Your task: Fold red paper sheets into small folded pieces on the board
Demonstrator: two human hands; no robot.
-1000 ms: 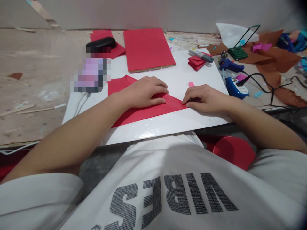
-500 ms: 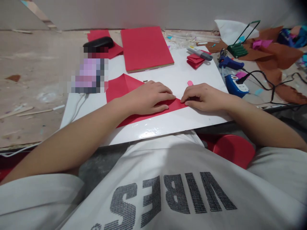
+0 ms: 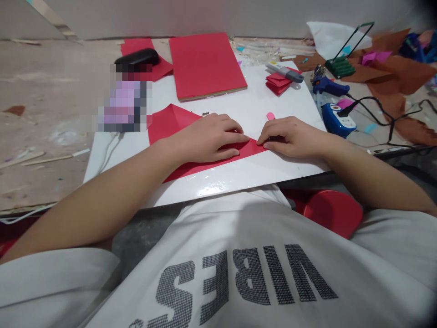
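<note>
A folded sheet of red paper [image 3: 170, 125] lies on a white board [image 3: 239, 175] in front of me. My left hand [image 3: 208, 136] rests flat on the paper's middle, fingers stretched toward the right. My right hand [image 3: 290, 136] sits at the paper's right-hand tip, fingers curled down and pressing the point against the board. The two hands' fingertips nearly meet. Part of the paper is hidden under my left hand and forearm.
A stack of red sheets [image 3: 206, 64] lies at the back of the board, with small folded red pieces [image 3: 278, 83] and a grey marker [image 3: 285, 73] to its right. A blue glue gun [image 3: 326, 85], a blue device [image 3: 336, 120] with black cable, and brown scraps lie at the right. A black case [image 3: 136, 58] sits back left.
My left hand has slid to the right along the red paper toward my right hand, which has stayed at the tip. The view has shifted slightly.
</note>
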